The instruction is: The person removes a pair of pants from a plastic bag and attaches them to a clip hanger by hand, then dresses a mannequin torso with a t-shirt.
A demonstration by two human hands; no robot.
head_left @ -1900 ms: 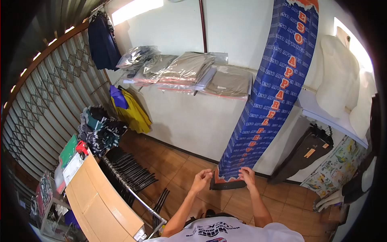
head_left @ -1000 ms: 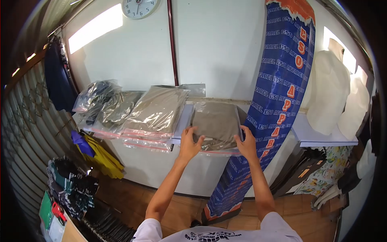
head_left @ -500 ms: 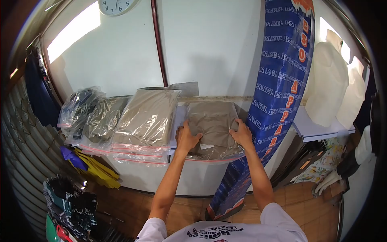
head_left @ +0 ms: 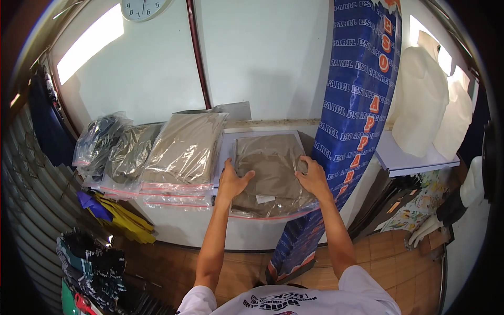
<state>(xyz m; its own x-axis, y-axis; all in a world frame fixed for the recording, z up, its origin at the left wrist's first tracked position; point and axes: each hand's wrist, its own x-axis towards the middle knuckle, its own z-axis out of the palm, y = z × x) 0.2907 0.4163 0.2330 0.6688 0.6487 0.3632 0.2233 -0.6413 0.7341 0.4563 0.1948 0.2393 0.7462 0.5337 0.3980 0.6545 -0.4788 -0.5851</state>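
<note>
A clear plastic bag (head_left: 273,170) of folded grey-brown clothing lies flat on the light shelf, with its red-striped edge toward me and a small white label on the cloth. My left hand (head_left: 233,182) grips it at its left side, thumb over the top. At the right side my right hand (head_left: 314,179) holds it too, thumb resting on the plastic and fingers at the edge. The undersides of the fingers are partly hidden. Just left of my left hand sits a stack of similar bagged brown clothing (head_left: 181,149).
Further left are bags of olive (head_left: 131,152) and dark clothing (head_left: 100,142). A blue printed pillar wrap (head_left: 352,105) rises on the right, before white mannequin torsos (head_left: 420,100). A clock (head_left: 144,8) hangs above. Garments (head_left: 92,268) pile at lower left.
The bag has slid slightly toward me with both hands at its sides, exposing more shelf behind it. The view has shifted a little right and down.
</note>
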